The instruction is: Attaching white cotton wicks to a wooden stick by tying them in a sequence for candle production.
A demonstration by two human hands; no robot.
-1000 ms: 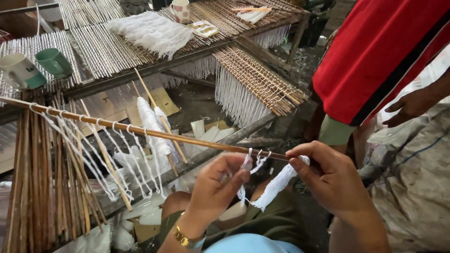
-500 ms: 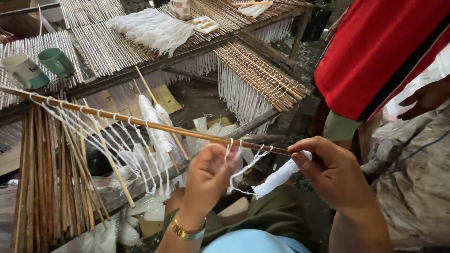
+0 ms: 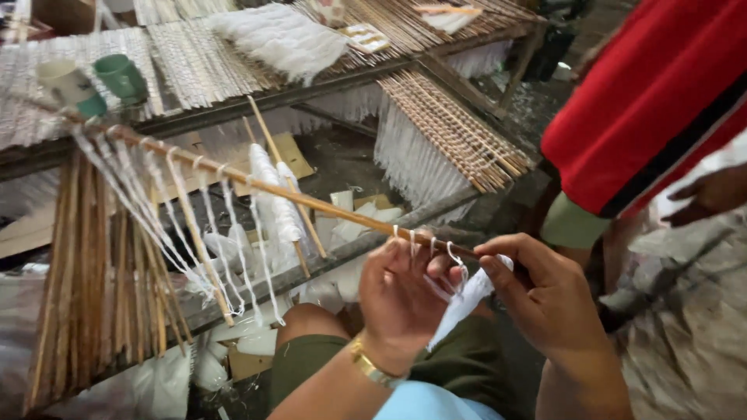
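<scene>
The left hand [image 3: 401, 292] is closed around the near end of a long thin bamboo stick [image 3: 311, 201], with its fingers bent over the short white cotton strings [image 3: 424, 249] that hang there. The right hand [image 3: 545, 299] pinches the very tip of the same stick, and a small bundle of loose white strings [image 3: 467, 299] hangs down from this pinch, between the two hands. Away from the grip, along the far part of the stick, many white strings [image 3: 187, 233] are already looped on at even steps and hang down freely. Between these and the hands a length of the stick is bare, so I judge the work is more than half done on this stick, with the near part left to fill. Beyond the stick, well apart from the hands, racks of finished sticks with white strings [image 3: 459, 132] lie, and two cups [image 3: 93, 82] stand on one rack. A person in a red shirt [image 3: 661, 101] is beside the right hand.
</scene>
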